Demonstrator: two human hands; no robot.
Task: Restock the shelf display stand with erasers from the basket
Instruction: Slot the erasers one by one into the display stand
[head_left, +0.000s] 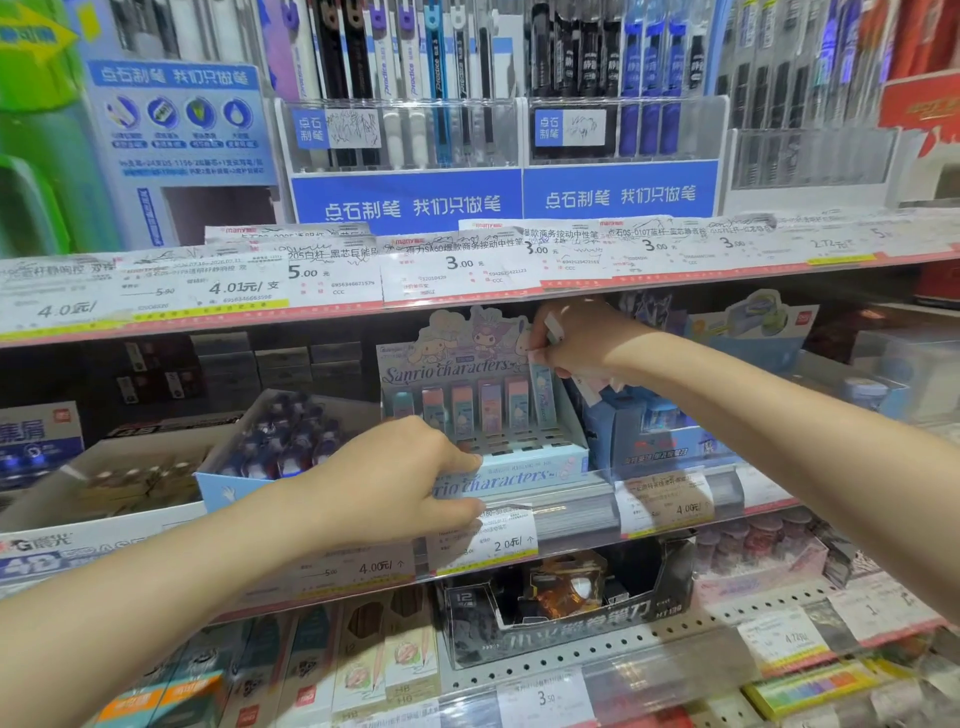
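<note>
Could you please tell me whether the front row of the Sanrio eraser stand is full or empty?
Empty: the front slots show bare, while erasers stand upright in the stand's back row.

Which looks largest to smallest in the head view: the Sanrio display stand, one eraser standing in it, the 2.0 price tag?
1. Sanrio display stand, clearly largest.
2. 2.0 price tag.
3. Eraser, smallest, though it stands farther back, so this last step is unsure.

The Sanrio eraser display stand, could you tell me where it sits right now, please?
In the head view the display stand sits mid-frame on the middle shelf, right of a blue box of pens. The left hand grips its front edge; the right hand is at its upper right corner.
</note>
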